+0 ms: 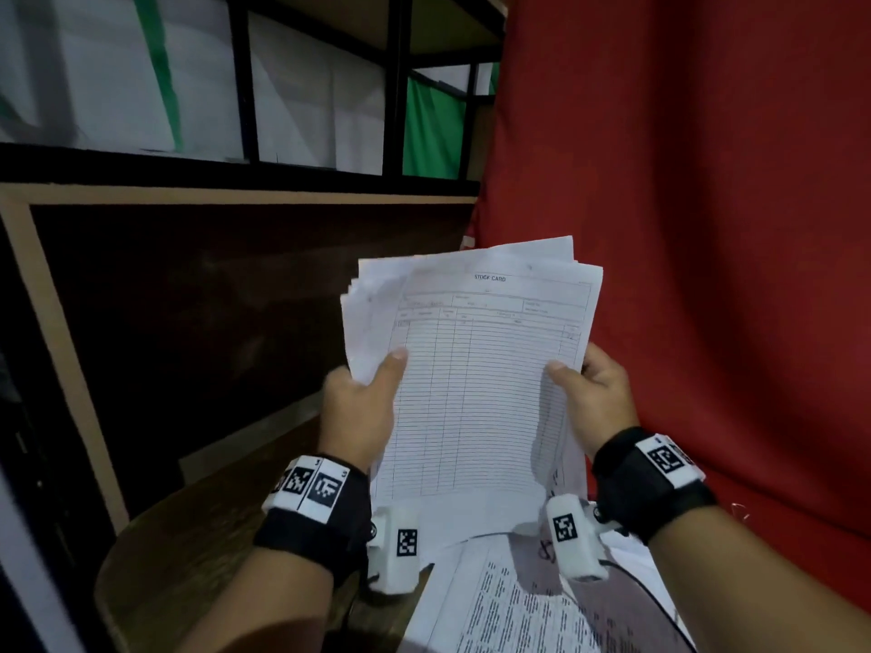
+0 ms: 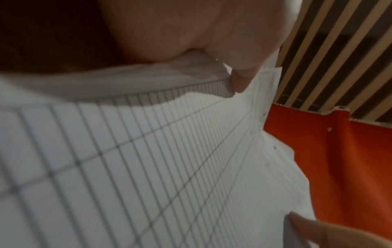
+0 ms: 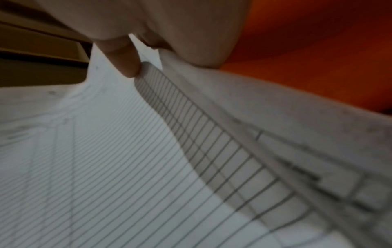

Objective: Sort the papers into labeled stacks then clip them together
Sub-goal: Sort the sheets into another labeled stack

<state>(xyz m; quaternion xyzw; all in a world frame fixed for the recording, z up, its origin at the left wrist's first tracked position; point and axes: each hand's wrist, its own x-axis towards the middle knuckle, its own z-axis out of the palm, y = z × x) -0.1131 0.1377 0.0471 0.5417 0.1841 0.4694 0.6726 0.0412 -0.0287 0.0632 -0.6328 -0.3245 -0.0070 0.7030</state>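
both arms reach forward and up, side by side, with a black band and white tags on each wrist. the left hand (image 1: 360,412) is raised, thumb (image 1: 393,365) on top and pointing up, fingers tucked behind what it holds. the right hand (image 1: 596,393) is at the same height, its thumb (image 1: 563,374) pressed on the front, fingers curled behind.

2 hands: left hand (image 1: 360,410) and right hand (image 1: 595,393). 1 held sheaf (image 1: 476,369) of papers, sheet count unclear. 1 further pile (image 1: 513,600) below. 2 wristbands (image 1: 311,506). 1 red cloth (image 1: 707,205). 1 shelf (image 1: 235,172).
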